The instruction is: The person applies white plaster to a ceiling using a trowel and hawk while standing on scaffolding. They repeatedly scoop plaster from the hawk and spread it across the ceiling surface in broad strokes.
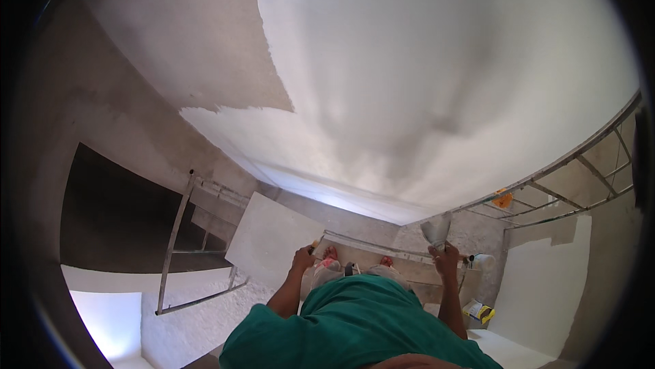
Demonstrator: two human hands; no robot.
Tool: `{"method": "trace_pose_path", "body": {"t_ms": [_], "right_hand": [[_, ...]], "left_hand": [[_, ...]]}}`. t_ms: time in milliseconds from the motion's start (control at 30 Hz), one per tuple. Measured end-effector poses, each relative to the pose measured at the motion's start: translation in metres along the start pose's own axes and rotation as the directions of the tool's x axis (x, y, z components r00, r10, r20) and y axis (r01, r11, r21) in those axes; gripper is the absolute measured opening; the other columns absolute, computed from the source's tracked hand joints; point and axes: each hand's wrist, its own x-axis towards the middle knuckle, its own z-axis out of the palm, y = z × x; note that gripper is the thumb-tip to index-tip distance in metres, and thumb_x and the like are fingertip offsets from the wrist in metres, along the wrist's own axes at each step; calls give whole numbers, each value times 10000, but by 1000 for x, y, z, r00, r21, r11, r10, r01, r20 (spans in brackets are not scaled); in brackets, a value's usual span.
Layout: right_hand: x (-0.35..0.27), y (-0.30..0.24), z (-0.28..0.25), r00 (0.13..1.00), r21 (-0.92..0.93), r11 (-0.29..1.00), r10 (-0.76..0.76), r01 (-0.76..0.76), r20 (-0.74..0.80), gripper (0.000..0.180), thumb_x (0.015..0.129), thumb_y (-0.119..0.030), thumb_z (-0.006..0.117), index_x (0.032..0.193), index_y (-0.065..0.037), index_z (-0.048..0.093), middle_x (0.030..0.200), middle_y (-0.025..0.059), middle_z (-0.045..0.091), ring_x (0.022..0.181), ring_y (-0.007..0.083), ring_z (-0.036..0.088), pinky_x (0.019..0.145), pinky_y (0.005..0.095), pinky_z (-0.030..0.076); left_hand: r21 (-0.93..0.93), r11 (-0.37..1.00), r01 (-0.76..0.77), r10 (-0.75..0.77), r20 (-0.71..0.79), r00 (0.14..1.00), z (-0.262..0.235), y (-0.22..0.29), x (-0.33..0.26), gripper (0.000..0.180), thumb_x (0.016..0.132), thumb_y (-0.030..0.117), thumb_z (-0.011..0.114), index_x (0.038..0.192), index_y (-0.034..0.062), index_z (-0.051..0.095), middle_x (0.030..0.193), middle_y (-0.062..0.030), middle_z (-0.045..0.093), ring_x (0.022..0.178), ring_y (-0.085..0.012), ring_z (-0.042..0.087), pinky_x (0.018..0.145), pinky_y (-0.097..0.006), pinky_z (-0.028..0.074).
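My right hand is closed round the handle of a wide putty knife, its grey flared blade pointing up toward the wall. My left hand is closed on a small tool with an orange-yellow handle; the rest of that tool is too small to make out. Ahead stands a wall coated in smooth white plaster, with a bare grey-beige patch at its upper left. Neither hand touches the wall. A pale flat board lies beyond my left hand.
My feet stand on scaffold planks. Metal scaffold frames rise at the left and right. A white bucket sits right of my right hand; a yellow-and-white bag lies below. A dark opening is at the left.
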Motion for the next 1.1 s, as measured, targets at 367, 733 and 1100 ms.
{"method": "trace_pose_path", "body": {"t_ms": [367,733,1100], "right_hand": [[23,-101,40,773,96,956,-280,276,569,317,764,-198,771,1011,-20,683,890,123,712,798,177,663,742,334,508],[26,-102,-28,870,29,940,-325,339,372,288,724,-139,777,946,25,696,836,130,718,772,183,690,710,324,528],[-1,-81,-36,987,-15,998,-68,66,-144,204,727,-133,791,800,9,663,644,28,633,500,85,553,448,229,448]], "left_hand": [[301,776,-555,438,376,817,-57,284,-88,259,719,91,553,958,67,647,937,-207,660,907,-389,633,775,-465,518],[-21,753,-658,647,-164,745,-150,317,-55,204,881,290,612,892,103,693,808,-106,696,771,-271,682,732,-383,536],[726,497,-475,738,-642,-209,-398,434,69,519,780,194,614,1292,141,543,881,-96,589,759,-262,574,660,-435,439]]}}
